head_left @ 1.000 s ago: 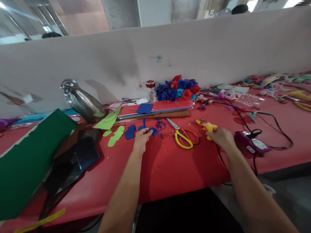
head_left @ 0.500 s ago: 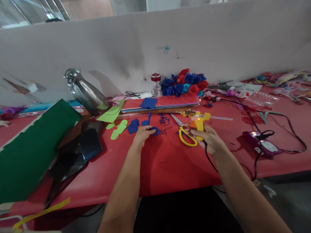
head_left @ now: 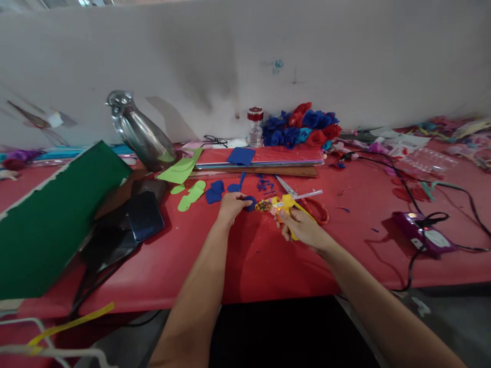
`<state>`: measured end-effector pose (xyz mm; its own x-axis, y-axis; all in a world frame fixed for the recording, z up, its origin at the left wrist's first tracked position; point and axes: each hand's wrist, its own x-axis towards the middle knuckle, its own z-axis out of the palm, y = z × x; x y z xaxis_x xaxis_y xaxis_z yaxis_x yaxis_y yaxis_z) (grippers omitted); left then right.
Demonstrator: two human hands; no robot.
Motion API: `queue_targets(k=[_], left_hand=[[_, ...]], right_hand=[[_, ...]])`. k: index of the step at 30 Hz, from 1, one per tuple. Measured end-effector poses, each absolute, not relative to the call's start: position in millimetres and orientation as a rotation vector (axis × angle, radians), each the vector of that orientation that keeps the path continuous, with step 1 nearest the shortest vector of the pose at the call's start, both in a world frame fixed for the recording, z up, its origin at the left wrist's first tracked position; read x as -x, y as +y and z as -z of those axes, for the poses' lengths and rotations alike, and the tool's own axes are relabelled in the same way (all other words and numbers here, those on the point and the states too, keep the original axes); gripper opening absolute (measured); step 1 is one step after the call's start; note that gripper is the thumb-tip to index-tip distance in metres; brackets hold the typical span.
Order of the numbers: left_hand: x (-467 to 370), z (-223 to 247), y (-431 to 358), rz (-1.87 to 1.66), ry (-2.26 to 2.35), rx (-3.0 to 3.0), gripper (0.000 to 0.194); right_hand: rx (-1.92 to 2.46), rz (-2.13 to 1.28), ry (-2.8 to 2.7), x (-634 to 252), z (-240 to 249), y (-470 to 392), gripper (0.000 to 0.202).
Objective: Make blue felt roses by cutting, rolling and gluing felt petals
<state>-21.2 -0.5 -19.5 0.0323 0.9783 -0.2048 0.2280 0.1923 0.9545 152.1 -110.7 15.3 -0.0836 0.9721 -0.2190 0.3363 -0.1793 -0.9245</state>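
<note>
If glue gun (head_left: pixel 288 201) gripped by right fingers (head_left: pixel 286 220) is pushed nearer left fingers (head_left: pixel 244 203) pinching blue piece (head_left: pixel 251 204), burn could be caused.

A craft workspace, with a red-covered table (head_left: pixel 184 266), scissors (head_left: pixel 317 209), coloured sheets (head_left: pixel 268 154) and bunched fabric-like flowers (head_left: pixel 303 125).
</note>
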Motion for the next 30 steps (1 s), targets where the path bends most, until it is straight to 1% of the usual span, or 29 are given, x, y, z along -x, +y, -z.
queue_targets(k=[4, 16, 30], left_hand=[[19.9, 17.5, -1.5, -0.893, 1.414, -1.242, 0.009], [19.5, 20.9, -0.1, -0.882, 1.413, -1.274, 0.009], [20.1, 22.7, 0.6, -0.874, 1.438, -1.309, 0.01]], right_hand=[[1.617, -1.2, -1.49, -149.2, -10.5, -109.0, 0.05], [1.733, -1.166, -1.511, -147.9, -6.2, -102.4, 0.04], [1.732, -1.022, -1.642, -156.1, 2.2, -99.1, 0.046]])
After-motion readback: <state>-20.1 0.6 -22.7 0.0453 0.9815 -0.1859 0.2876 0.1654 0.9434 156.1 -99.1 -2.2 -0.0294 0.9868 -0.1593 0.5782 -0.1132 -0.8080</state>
